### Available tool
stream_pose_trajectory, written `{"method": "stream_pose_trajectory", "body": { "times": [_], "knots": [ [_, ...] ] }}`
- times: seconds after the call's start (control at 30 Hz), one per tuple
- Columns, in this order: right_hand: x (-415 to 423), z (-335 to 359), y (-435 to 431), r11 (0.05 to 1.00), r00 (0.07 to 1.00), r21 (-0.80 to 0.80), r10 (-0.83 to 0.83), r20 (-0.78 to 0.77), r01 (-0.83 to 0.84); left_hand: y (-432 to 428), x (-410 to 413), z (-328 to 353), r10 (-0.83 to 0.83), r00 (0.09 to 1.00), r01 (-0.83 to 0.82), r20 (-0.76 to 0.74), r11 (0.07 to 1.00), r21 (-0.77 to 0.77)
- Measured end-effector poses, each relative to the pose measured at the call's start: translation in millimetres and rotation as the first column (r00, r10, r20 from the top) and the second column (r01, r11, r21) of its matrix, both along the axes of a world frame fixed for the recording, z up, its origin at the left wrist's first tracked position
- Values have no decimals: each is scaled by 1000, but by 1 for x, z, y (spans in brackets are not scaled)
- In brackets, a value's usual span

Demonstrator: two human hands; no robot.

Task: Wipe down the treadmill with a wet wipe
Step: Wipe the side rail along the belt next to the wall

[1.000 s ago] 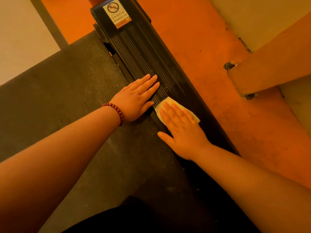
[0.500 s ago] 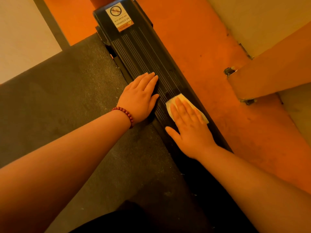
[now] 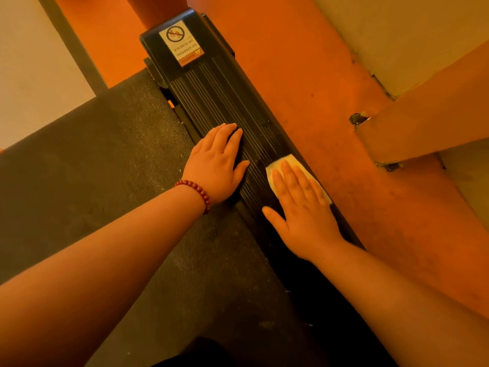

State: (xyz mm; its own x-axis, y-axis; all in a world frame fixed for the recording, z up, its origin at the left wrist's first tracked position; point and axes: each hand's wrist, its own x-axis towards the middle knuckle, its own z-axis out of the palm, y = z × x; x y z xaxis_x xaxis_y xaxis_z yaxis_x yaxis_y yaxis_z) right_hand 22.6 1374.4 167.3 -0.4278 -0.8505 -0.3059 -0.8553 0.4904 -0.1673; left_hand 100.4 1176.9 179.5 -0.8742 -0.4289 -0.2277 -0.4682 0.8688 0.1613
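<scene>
The treadmill's black ribbed side rail runs from the upper middle down to the right, beside the dark textured belt. My right hand lies flat on the rail's outer edge and presses a white wet wipe under its fingers. My left hand, with a red bead bracelet at the wrist, rests flat on the rail's inner edge, fingers together, holding nothing. The two hands lie side by side, a short gap apart.
A warning sticker marks the rail's far end cap. Orange floor lies right of the rail. A pale beam with a metal bracket crosses at the right. A pale floor panel shows at the upper left.
My right hand has slid the wipe across the rail from its inner side toward its outer, right edge. My left hand has stayed on the rail's inner edge.
</scene>
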Motion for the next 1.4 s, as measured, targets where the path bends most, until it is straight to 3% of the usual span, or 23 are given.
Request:
{"method": "stream_pose_trajectory", "body": {
  "times": [0.3, 0.5, 0.73, 0.93, 1.13, 1.4],
  "knots": [
    [-32, -2, -72, 999, 1000, 15, -29, 3, 29, -34, -20, -4, 40, 996, -36, 84, 998, -54],
    [-17, -1, -26, 1000, 1000, 27, 16, 11, -16, -42, -22, -4, -17, 986, 18, 165, 1000, -4],
    [-31, -2, -76, 1000, 1000, -7, 9, 5, -9, -47, -25, -3, -25, 978, 13, 208, 998, 63],
    [-5, -3, -41, 999, 999, 7, -33, -19, 34, -47, -26, -2, -27, 972, 9, 233, 997, 80],
    [-16, 0, -81, 999, 1000, 27, -24, 6, 24, -52, -28, 3, -55, 964, 19, 260, 990, 137],
    [20, -3, -40, 999, 999, -8, -36, -35, 36, -55, -31, 11, -82, 941, 32, 328, 987, 154]
  ]
}}
